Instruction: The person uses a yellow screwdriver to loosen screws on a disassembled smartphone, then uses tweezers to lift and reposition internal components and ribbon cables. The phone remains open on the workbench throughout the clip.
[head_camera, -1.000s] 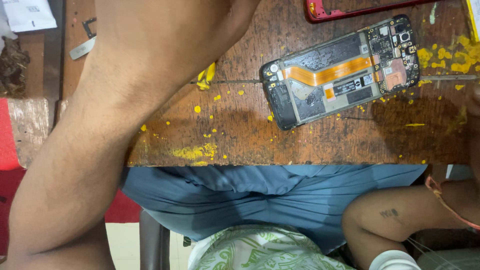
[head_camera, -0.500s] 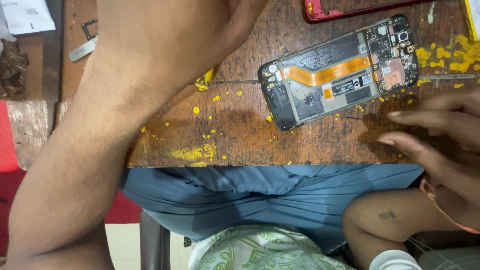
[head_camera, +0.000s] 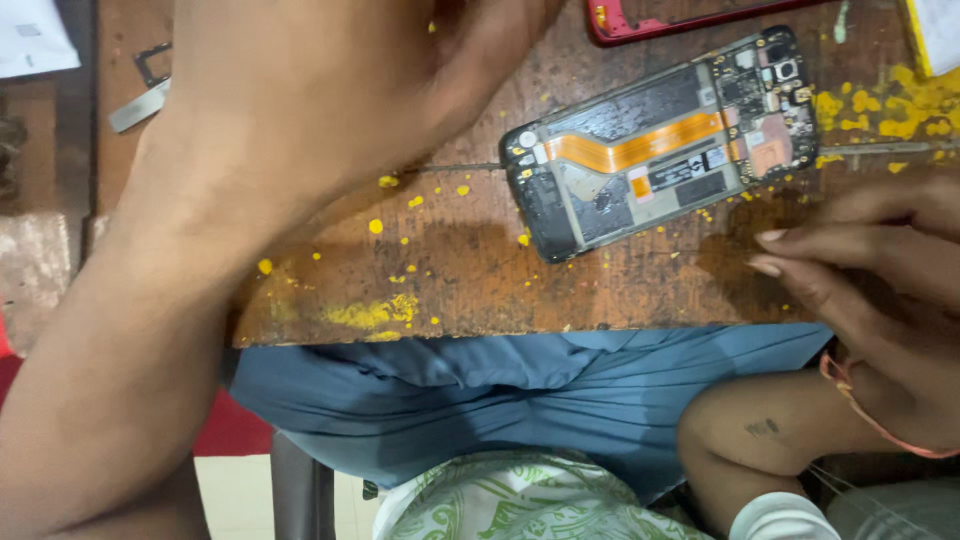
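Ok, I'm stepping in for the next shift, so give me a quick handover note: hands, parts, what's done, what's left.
Left hand: raised over the wooden table, blurred, grip unclear.
Right hand: open, fingers near the table edge, beside the opened phone, not touching it.
Phone lies back cover off, board and orange flex cable exposed. Red phone frame at the far edge.
Done: back removed.
Left: the internals look in place; nothing is held in the right hand.

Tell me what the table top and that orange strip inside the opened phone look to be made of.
The table top looks like bare, worn wood: brown, grained, stained dark, flecked with yellow paint. The orange strip across the opened phone looks like a thin flexible plastic ribbon cable, smooth and slightly glossy, though that is a guess from its colour and flatness.
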